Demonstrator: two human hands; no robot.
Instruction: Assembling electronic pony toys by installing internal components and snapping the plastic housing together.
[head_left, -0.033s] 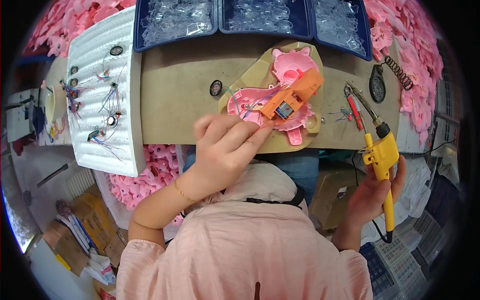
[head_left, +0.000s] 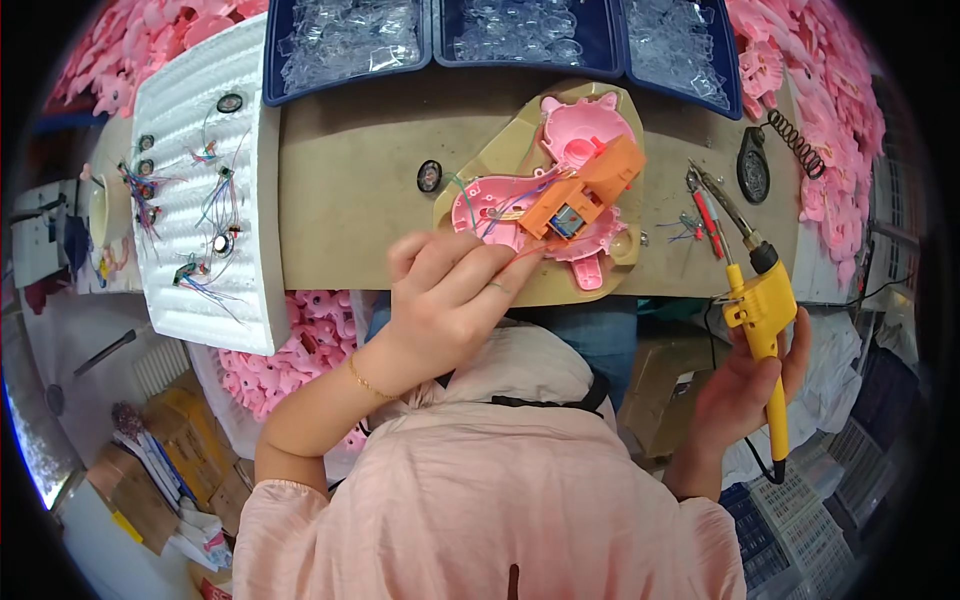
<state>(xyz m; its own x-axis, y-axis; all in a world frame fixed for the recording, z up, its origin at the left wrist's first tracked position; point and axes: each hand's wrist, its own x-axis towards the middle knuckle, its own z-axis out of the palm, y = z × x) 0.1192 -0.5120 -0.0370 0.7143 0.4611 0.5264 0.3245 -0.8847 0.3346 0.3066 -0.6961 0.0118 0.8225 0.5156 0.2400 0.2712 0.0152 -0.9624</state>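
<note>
I had a thin red wire (head_left: 526, 254) in my L hand (head_left: 447, 300), yellow soldering gun (head_left: 766, 308) in R hand (head_left: 742, 392).
L fingertips pinched wire nr orange module (head_left: 600, 183), which lay over pink shell (head_left: 583, 126) in tan holder (head_left: 508, 158) on counter (head_left: 345, 165); R hand wrapped gun's handle. Blue bins (head_left: 530, 66) lined far side, white foam tray (head_left: 185, 105) sat L; cardboard boxes (head_left: 183, 440) stood lower L in rm.

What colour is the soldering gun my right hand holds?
The soldering gun is mostly yellow, shown in the head view.

Bright, diffuse light; glare at lower left; bent, dark-rimmed edges seem soft.
</note>
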